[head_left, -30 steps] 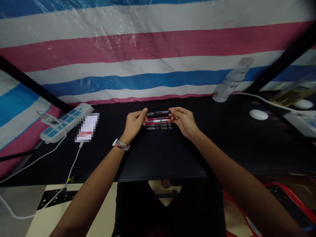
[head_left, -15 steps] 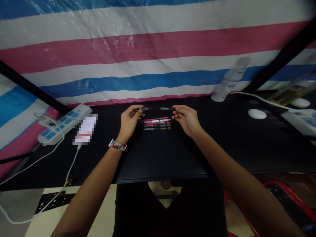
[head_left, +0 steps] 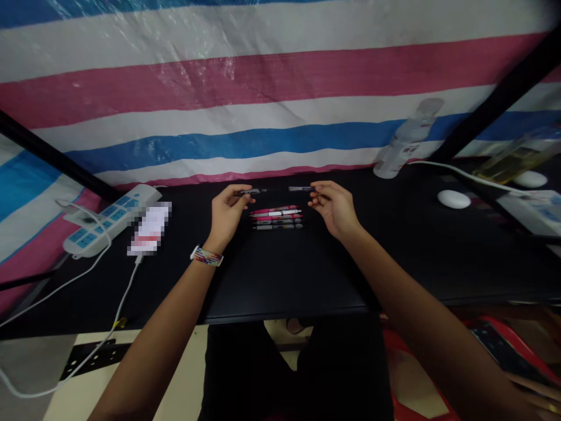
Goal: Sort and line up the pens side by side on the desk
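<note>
My left hand (head_left: pixel 228 213) pinches a grey pen part (head_left: pixel 255 191) by its left end, between thumb and fingers. Opposite it, my right hand (head_left: pixel 335 207) is closed on a clear pen part (head_left: pixel 300 188). The two parts lie in one line above the black table. Whether a thin dark piece joins them across the gap I cannot tell. Just below, between my hands, several pens (head_left: pixel 277 218) lie side by side on the table, some red or pink, one white, others grey and dark. A woven band (head_left: pixel 207 256) circles my left wrist.
At left are a power strip (head_left: pixel 109 219) and a blurred-out phone (head_left: pixel 150 228) on a white cable. A bottle (head_left: pixel 405 143) and a white mouse-like object (head_left: pixel 454 199) stand at right. Another hand (head_left: pixel 532 392) shows low at right, near a red stool-like thing (head_left: pixel 392 374).
My hands have drawn slightly apart, and the gap between the two pen parts is wider. Fingers of another hand now show at the lower right. The view has shifted a little.
</note>
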Demonstrator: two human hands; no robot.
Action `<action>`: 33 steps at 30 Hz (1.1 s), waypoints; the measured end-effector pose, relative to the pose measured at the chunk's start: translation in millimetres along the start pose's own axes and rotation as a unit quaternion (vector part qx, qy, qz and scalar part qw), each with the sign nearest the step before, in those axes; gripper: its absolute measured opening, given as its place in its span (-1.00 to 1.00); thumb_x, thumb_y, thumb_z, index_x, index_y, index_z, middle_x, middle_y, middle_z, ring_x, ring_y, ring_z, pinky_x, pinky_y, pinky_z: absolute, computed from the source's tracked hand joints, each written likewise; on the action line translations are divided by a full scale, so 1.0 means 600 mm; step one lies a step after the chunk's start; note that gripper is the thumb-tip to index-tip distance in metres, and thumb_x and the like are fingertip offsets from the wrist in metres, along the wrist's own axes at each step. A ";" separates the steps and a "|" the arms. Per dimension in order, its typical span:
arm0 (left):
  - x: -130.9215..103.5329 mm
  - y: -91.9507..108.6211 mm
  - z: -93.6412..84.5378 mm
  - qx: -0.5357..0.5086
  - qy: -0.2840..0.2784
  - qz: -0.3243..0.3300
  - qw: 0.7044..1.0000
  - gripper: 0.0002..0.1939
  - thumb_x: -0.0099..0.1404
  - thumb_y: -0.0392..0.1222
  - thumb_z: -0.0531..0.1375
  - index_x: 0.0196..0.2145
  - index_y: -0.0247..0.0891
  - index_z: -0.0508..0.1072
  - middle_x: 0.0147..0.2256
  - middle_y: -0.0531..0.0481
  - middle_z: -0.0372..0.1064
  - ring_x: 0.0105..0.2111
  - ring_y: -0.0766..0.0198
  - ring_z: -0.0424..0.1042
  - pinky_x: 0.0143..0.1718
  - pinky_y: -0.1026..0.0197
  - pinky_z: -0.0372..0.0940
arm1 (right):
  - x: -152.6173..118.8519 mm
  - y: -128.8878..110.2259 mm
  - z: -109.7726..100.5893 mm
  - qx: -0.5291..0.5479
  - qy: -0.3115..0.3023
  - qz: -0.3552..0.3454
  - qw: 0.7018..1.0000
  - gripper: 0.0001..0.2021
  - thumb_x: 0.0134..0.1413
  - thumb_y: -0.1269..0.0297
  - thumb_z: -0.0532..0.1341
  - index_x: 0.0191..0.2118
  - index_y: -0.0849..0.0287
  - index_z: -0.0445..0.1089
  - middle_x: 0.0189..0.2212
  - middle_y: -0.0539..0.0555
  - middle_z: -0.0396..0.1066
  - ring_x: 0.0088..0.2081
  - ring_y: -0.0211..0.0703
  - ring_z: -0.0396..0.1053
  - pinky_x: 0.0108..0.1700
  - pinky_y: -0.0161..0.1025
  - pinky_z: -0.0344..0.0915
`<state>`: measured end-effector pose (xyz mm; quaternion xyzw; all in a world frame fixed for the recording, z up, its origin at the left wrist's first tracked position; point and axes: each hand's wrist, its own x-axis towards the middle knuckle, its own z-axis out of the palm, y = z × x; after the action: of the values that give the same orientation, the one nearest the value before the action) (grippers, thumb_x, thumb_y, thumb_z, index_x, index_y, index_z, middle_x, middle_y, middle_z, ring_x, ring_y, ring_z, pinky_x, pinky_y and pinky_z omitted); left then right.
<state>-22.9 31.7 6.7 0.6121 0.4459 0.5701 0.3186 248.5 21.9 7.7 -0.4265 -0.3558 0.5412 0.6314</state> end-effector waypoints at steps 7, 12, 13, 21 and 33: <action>-0.001 -0.002 -0.001 0.019 -0.002 0.002 1.000 -0.82 0.35 -0.22 0.34 -0.08 -0.20 0.63 -0.23 -0.09 0.64 -0.21 0.11 0.71 -0.29 0.17 0.54 | -0.003 -0.001 0.002 0.010 0.018 0.003 1.000 -0.92 0.00 0.35 0.36 -0.33 0.06 0.60 -0.44 0.02 0.46 -0.39 -0.19 0.36 -0.13 -0.07 0.50; -0.003 0.003 -0.003 0.020 -0.004 0.002 1.000 -0.82 0.37 -0.20 0.35 -0.08 -0.19 0.64 -0.22 -0.09 0.65 -0.20 0.12 0.71 -0.28 0.19 0.53 | -0.003 -0.002 0.002 0.015 0.018 0.012 1.000 -0.93 0.01 0.35 0.36 -0.33 0.09 0.60 -0.44 0.03 0.46 -0.40 -0.19 0.36 -0.15 -0.06 0.51; -0.003 0.005 -0.003 0.022 -0.005 0.002 1.000 -0.82 0.37 -0.19 0.36 -0.08 -0.19 0.64 -0.22 -0.09 0.65 -0.19 0.12 0.71 -0.28 0.19 0.53 | -0.004 -0.003 0.003 0.014 0.013 0.016 1.000 -0.94 0.01 0.34 0.37 -0.33 0.09 0.60 -0.44 0.03 0.46 -0.40 -0.19 0.36 -0.16 -0.05 0.51; -0.017 0.023 0.004 0.088 -0.105 0.023 0.990 -0.65 0.53 0.07 0.26 -0.33 -0.21 0.61 -0.45 -0.01 0.57 -0.45 0.25 0.54 -0.31 0.21 0.43 | -0.019 0.004 0.016 -0.026 -0.112 0.026 0.993 -0.80 -0.03 0.18 0.55 -0.27 0.10 0.68 -0.39 0.07 0.56 -0.38 -0.16 0.44 -0.20 -0.04 0.55; -0.018 0.014 0.016 0.004 -0.102 -0.002 0.995 -0.76 0.51 0.00 0.28 -0.04 -0.19 0.59 -0.41 0.02 0.51 -0.44 0.27 0.50 -0.35 0.22 0.42 | -0.019 0.006 0.020 -0.005 -0.096 0.047 0.994 -0.83 0.02 0.19 0.54 -0.27 0.13 0.68 -0.39 0.06 0.54 -0.38 -0.19 0.42 -0.14 -0.05 0.55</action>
<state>-11.5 19.8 8.4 0.6676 0.4143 0.5024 0.3608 234.5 12.4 9.0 -0.3920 -0.3975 0.6069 0.5657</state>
